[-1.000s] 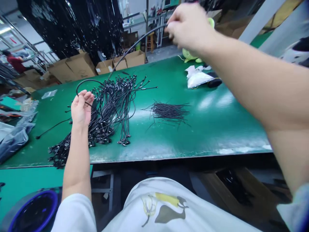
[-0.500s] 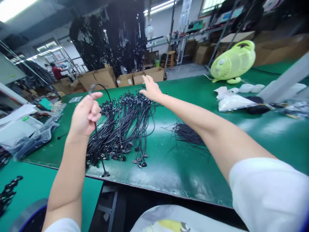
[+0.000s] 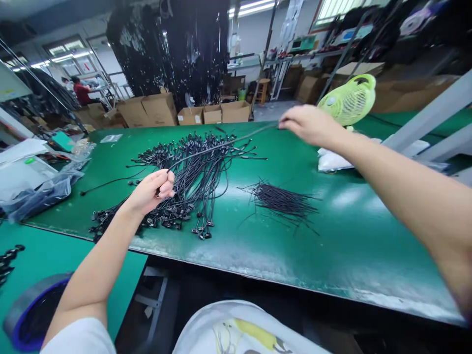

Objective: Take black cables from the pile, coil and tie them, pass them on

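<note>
A heap of black cables lies on the green table. One black cable is stretched taut above the heap between my two hands. My left hand is closed on its near end, just over the left part of the heap. My right hand is raised at the far right of the heap, pinched on the cable's other end. A smaller bundle of thin black ties lies to the right of the heap, under my right forearm.
A lime-green fan and white plastic bags sit at the back right. Cardboard boxes line the far edge. Clear bags lie at the left. A round blue-rimmed bin is at lower left. A person stands far left.
My right hand went from the far end of the heap up and to the right, drawing one cable out. My left hand dropped lower and closed on the cable's near end.
</note>
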A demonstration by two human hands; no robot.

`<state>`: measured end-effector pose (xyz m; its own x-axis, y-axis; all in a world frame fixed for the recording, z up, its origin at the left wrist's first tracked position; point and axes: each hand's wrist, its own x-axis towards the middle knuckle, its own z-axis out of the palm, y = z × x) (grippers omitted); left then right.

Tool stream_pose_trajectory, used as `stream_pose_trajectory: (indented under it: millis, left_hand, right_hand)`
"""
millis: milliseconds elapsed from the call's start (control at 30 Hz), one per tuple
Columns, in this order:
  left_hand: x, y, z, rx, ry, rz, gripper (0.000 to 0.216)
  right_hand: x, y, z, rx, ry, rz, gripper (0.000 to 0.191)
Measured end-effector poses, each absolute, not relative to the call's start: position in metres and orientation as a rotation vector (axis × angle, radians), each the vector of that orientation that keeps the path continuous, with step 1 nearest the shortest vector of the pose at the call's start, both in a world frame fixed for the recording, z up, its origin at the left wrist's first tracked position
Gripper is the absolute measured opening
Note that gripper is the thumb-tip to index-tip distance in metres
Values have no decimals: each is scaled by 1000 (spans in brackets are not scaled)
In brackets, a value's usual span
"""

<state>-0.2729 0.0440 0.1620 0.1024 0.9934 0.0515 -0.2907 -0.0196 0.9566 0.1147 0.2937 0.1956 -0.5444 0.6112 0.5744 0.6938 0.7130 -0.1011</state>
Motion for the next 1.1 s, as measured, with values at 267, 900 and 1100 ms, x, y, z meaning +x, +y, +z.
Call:
stream_pose_trajectory:
  millis: [267,900,1100]
  left_hand:
    - [-219,35,137,818,954,1347,22]
    - [-178,-13,97,666,683,1449,24]
    - [-142,2,65,1138,1177,1323,27]
  right_hand:
    - [181,146,74,-1343,-2506,-319,19]
    - [160,85,27,-1065,-2345,515,35]
    - [111,14,23,-610,-2727,254,27]
